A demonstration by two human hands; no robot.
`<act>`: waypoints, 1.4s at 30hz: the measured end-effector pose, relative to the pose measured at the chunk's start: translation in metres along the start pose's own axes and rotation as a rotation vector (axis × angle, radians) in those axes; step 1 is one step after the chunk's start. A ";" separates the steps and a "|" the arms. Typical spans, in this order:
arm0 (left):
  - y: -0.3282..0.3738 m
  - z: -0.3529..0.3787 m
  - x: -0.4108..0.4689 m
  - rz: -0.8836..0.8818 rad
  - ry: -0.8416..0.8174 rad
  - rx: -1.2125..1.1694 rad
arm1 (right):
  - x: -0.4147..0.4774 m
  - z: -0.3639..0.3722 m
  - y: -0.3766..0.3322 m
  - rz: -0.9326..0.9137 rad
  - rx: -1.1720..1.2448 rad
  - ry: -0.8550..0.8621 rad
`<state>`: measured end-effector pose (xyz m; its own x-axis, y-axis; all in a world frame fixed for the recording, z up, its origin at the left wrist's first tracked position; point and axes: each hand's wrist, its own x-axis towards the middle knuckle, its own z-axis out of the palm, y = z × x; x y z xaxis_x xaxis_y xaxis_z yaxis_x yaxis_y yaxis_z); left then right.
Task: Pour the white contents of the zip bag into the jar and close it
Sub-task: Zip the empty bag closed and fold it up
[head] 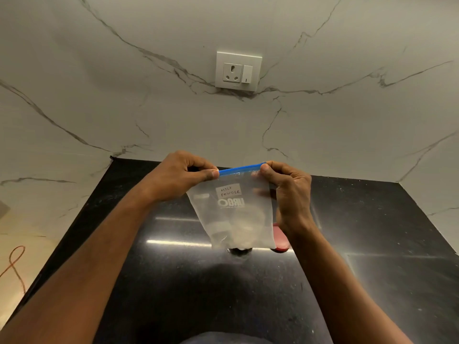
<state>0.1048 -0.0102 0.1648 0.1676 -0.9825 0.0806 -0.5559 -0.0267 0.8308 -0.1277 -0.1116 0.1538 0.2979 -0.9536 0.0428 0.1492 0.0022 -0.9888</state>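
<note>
The left hand (181, 176) and right hand (285, 187) are each pinching an end of the blue zip (239, 168), holding the bag (236, 214) hanging between them above the table (149, 281). It is looking light, limp and slippery, powder (244, 233) sagging low; the stiffer zip is probably the surest hold. A jar is showing dimly behind the bag.

head: single wide-angle view | looks forward and down | close over black counter (173, 281) | marble wall (124, 70) behind
</note>
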 end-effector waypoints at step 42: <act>-0.042 0.045 -0.035 -0.312 0.098 -0.919 | 0.002 -0.030 0.032 0.293 -0.037 -0.367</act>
<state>0.0853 0.0175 0.1027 0.2897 -0.9349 -0.2049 0.3696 -0.0882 0.9250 -0.1509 -0.1222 0.1183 0.6370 -0.7452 -0.1974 -0.0226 0.2379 -0.9710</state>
